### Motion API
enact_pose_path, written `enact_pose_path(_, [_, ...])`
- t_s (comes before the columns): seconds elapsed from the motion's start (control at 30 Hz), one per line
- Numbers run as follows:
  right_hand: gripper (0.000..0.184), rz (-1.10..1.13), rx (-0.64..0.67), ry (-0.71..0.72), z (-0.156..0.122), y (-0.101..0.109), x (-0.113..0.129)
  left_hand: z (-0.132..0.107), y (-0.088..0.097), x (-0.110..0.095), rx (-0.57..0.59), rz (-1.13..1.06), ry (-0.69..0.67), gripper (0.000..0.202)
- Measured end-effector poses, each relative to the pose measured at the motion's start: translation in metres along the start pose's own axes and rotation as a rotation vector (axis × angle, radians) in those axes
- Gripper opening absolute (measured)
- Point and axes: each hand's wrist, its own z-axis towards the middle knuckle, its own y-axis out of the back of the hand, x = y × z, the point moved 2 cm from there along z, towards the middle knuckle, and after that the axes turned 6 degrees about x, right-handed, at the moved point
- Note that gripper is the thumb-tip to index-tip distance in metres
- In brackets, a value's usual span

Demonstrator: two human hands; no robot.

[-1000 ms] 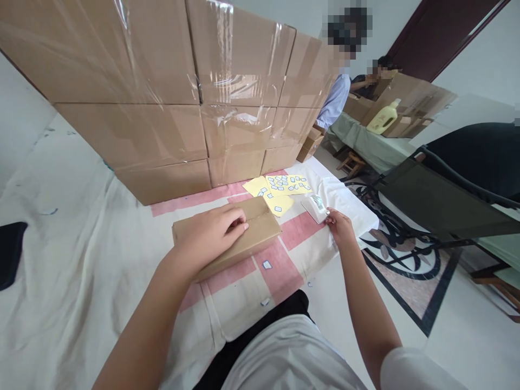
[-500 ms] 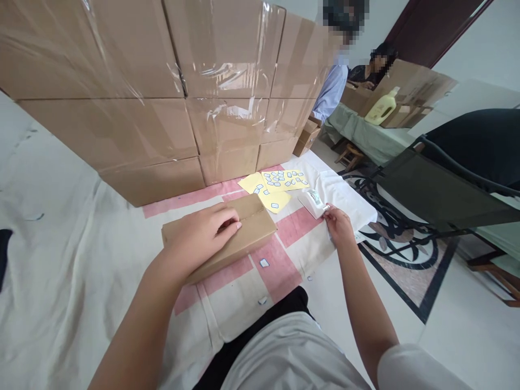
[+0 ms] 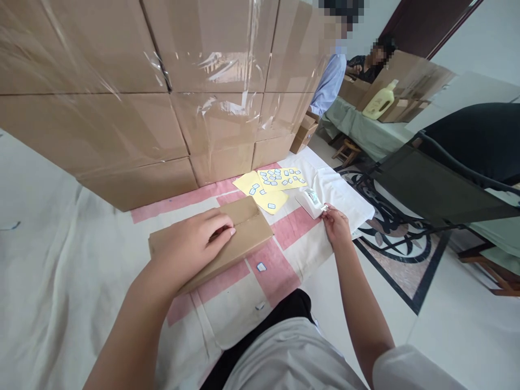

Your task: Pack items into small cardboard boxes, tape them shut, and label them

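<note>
My left hand (image 3: 203, 235) lies on top of a closed brown cardboard box (image 3: 249, 233), its fingers curled together and its thumb near the top seam, holding the box down. Any small thing under those fingers is hidden. To the right, a small white tape dispenser (image 3: 309, 203) with a roll inside sits on the cloth. At the dispenser's front end, my right hand (image 3: 336, 223) pinches a short end of tape (image 3: 324, 208) between thumb and fingers. Behind the box lie yellow sheets (image 3: 270, 199) bearing several small blue-edged labels.
Stacked cartons (image 3: 221, 116) wrapped in clear film rise behind the work surface. Loose labels (image 3: 261, 267) lie on the pink-and-white cloth (image 3: 284, 273). A dark folding chair (image 3: 439, 168) stands at right. Two other people are farther back, near a yellow jug (image 3: 378, 103).
The view has shifted slightly, so box and cartons sit a little farther left. Both hands keep their places, the left on the box, the right at the tape dispenser.
</note>
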Motion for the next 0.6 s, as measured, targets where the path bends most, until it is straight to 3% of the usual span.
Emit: enact_pose_path(0.6, [0.041, -0.015, -0.048, 0.016, -0.0005, -0.0001, -0.0002, 0.0059, 0.001, 0.0072, 0.062, -0.025, -0.017, 0.035])
